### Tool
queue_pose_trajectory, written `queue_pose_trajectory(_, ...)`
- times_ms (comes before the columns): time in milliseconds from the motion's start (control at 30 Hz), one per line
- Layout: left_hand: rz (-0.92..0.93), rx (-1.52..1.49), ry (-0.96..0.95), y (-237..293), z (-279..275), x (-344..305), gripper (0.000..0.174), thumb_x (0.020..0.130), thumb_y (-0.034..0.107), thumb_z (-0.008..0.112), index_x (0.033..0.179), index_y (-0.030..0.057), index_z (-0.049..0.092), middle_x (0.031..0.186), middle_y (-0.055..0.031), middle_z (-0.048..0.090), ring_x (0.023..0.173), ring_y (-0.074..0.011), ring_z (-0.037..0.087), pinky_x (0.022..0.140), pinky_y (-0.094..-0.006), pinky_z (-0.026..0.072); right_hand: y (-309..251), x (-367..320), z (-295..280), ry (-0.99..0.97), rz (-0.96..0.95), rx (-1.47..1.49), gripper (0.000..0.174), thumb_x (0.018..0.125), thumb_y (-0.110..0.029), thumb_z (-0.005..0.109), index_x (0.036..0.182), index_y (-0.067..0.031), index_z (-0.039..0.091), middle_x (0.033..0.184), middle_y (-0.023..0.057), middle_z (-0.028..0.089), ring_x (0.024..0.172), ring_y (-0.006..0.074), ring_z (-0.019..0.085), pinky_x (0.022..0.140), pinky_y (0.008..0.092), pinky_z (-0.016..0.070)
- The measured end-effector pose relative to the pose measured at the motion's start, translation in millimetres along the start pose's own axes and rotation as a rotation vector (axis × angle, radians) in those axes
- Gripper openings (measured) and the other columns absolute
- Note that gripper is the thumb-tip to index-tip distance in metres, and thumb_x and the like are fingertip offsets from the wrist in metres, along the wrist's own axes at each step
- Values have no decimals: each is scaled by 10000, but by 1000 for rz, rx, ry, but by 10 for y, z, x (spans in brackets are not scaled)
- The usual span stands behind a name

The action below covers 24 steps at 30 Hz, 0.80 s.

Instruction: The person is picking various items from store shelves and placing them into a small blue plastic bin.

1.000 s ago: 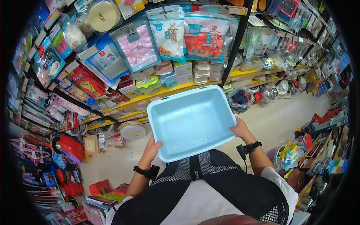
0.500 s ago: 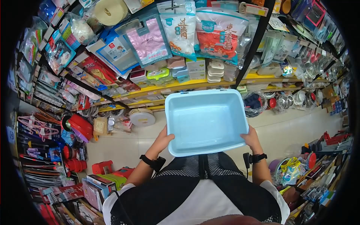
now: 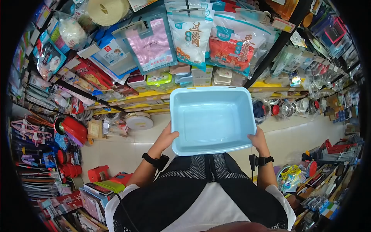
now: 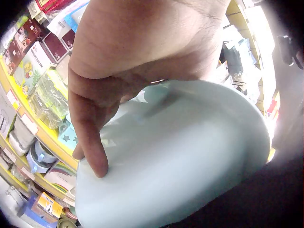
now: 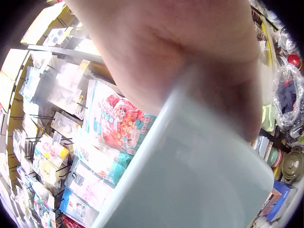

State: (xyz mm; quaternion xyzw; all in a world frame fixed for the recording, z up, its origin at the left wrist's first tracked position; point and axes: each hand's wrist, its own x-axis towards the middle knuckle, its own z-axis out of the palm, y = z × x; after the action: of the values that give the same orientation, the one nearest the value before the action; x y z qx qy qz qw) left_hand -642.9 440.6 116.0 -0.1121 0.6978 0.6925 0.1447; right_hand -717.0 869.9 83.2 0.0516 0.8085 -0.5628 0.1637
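A light blue plastic basin (image 3: 212,120), rectangular with rounded corners, is held in front of the body, its inside facing up and bare. My left hand (image 3: 167,139) grips its left end, thumb over the rim and the other fingers beneath. At the opposite end my right hand (image 3: 257,140) holds the rim the same way. In the left wrist view, fingers (image 4: 92,142) lie along the outside of the pale basin wall (image 4: 166,152). The right wrist view has the basin (image 5: 199,175) below the palm, with that hand's fingertips largely hidden.
Ahead stands a shop shelf with yellow edges (image 3: 154,94) and hanging packets (image 3: 235,42). Pans and red goods (image 3: 73,129) crowd the left side. On the right, a tub of bagged items (image 3: 290,178) stands by more stock. Tiled floor (image 3: 119,154) runs between the shelves.
The basin, tilted a second ago, has levelled out in the head view and sits further right. Both hands have kept their hold. The shelf has shifted in view as the head moved.
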Motion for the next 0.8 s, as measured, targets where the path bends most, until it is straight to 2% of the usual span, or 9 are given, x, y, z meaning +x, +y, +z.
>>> queue_pose_trajectory(267,-76,33,-37,339,-156,184,706,820,47,539,1469,-35,274,1385,-169,470,1271,-252,463,1064,-340,357,-185,244,125,17,24,-43,507,723,82,616,1226,49,556,1067,154,677,1013,231,642,907,334,475)
queue_pose_trajectory(333,-87,42,-28,304,-192,229,699,826,55,546,1464,-42,277,1382,-168,470,1268,-252,463,1062,-336,357,-175,350,117,0,29,-48,507,726,80,618,1228,51,553,1069,155,677,1014,231,642,906,337,477)
queue_pose_trajectory(400,-77,-16,0,192,-212,280,699,820,51,541,1463,-39,282,1375,-166,473,1259,-244,466,1058,-331,359,-174,467,95,-16,61,-71,490,728,95,621,1213,63,555,1092,124,666,1023,208,621,916,331,465)
queue_pose_trajectory(600,-46,-20,68,204,133,329,691,810,43,516,1460,-33,292,1360,-159,482,1246,-238,471,1053,-330,363,-136,624,-190,-23,11,-32,485,734,51,642,1212,57,560,1064,179,679,998,257,655,888,350,490)
queue_pose_trajectory(700,-37,-32,52,262,354,422,696,809,40,509,1466,-28,289,1362,-154,482,1251,-237,468,1054,-331,363,-90,732,-462,-27,17,-161,489,730,37,651,1210,56,563,1055,193,681,1002,274,659,889,352,491)
queue_pose_trajectory(800,-78,-44,95,350,689,483,693,811,39,507,1465,-29,290,1360,-153,484,1252,-237,467,1054,-331,362,-52,829,-786,-51,-22,-130,479,724,28,657,1195,56,571,1049,199,682,1006,286,660,891,353,491)
